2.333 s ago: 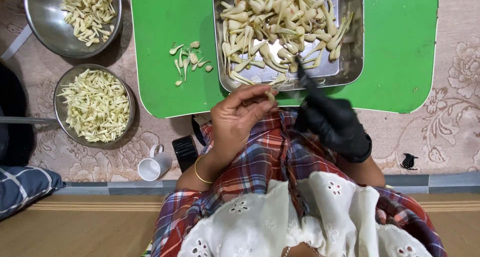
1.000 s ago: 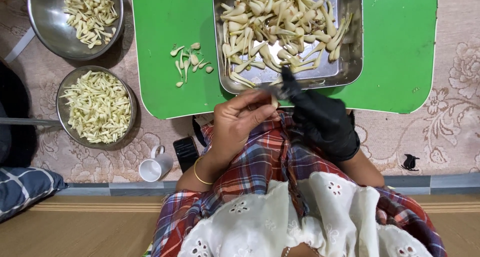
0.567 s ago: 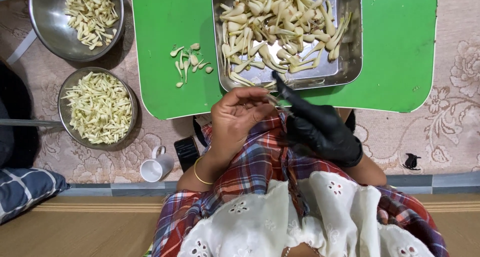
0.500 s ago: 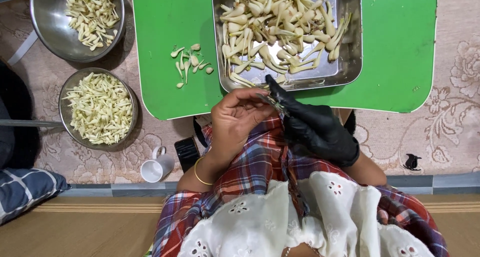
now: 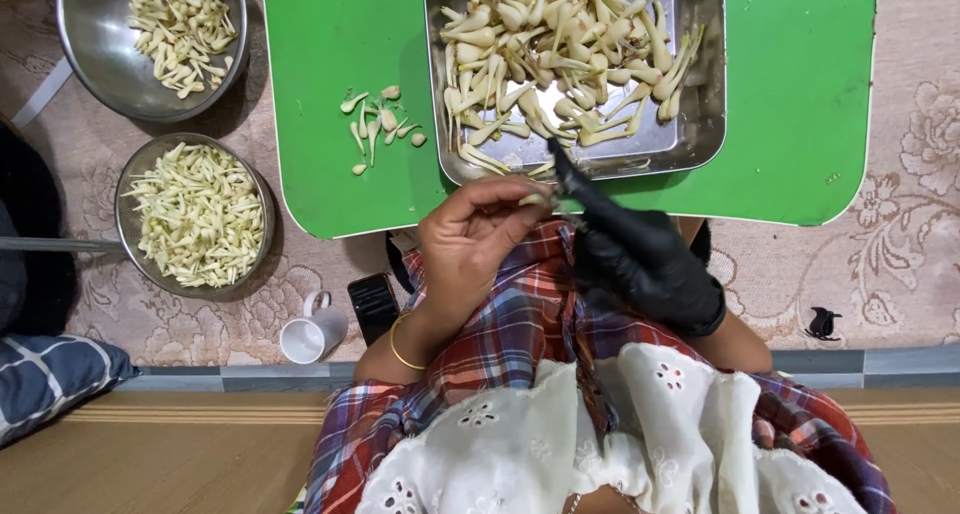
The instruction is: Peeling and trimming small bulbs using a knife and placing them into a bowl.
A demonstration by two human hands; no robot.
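A floral beige mat covers the floor, and on it stands a low green table [image 5: 330,124] — I see all of it from the head camera, looking straight down.

Against the table's near edge, my left hand [image 5: 470,249] is curled, its fingertips pinched on one small pale stalk [image 5: 533,200]. My right hand [image 5: 640,259], in a black glove, is closed round a dark blade [image 5: 560,164] whose tip lies at that stalk, just over the near rim of the steel tray [image 5: 710,94]. Since half a second ago the blade has swung up toward the tray rim and the gloved hand has slid right; two seconds back it stood higher, over the tray.

Counting: one rectangular tray at the table's far right, heaped with whole stalks — too many to count. About ten loose trimmed pieces [image 5: 378,126] lie left of the tray. Two round steel bowls sit off the table's left edge: the far bowl [image 5: 90,64] with pale pieces, the near bowl [image 5: 135,174] with cut strips. One white cup [image 5: 312,332] and one dark phone [image 5: 373,304] lie near the table's near-left corner.
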